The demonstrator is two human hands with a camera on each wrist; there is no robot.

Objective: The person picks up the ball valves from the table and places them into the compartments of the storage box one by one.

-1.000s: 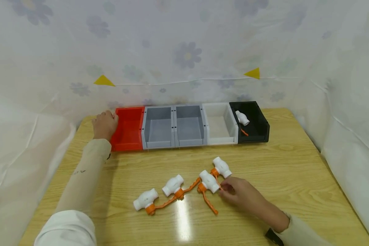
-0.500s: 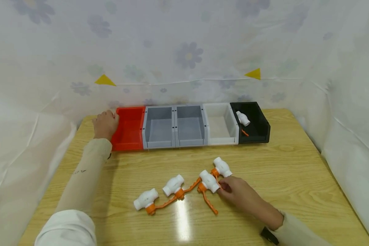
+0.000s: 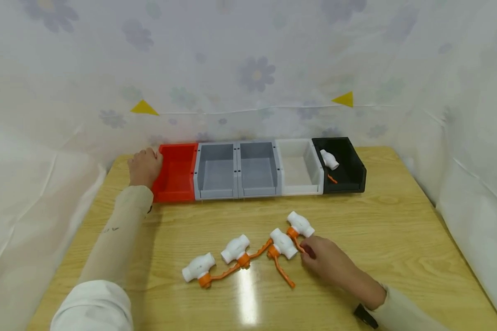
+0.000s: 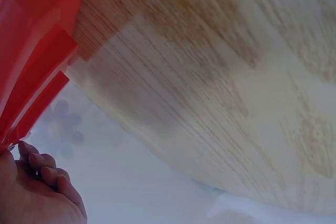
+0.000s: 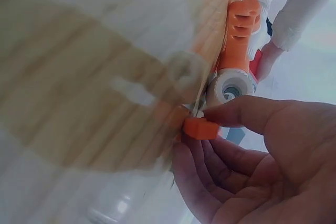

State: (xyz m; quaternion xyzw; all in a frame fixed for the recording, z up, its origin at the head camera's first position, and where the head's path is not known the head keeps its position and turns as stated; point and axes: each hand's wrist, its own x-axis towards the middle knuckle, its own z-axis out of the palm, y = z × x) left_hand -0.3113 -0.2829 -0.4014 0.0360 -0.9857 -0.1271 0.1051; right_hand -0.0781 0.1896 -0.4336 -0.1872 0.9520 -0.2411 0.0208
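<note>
My right hand (image 3: 333,264) pinches the orange handle end of the rearmost white ball valve (image 3: 300,224). In the right wrist view that orange handle (image 5: 201,128) lies between thumb and fingers, close over the tabletop. Just left of it lies another ball valve (image 3: 283,243), its handle pointing toward the front. Two more, a middle ball valve (image 3: 235,248) and a leftmost ball valve (image 3: 199,266), lie farther left with their handles pointing right. At the far left my left hand (image 3: 146,166) grips the outer rim of the red bin (image 4: 39,82), fingers curled at its edge.
Right of the red bin stand two grey bins (image 3: 217,195), a white bin (image 3: 300,189) and a black bin (image 3: 354,186) in one row. Inside the black one sits a white valve (image 3: 329,159) with an orange handle. A flowered sheet (image 3: 232,59) hangs behind the wooden table (image 3: 397,230).
My right hand has closed in on the handle and shifted slightly right, with the handle now angled a little more to the right. The left hand stays at the red bin.
</note>
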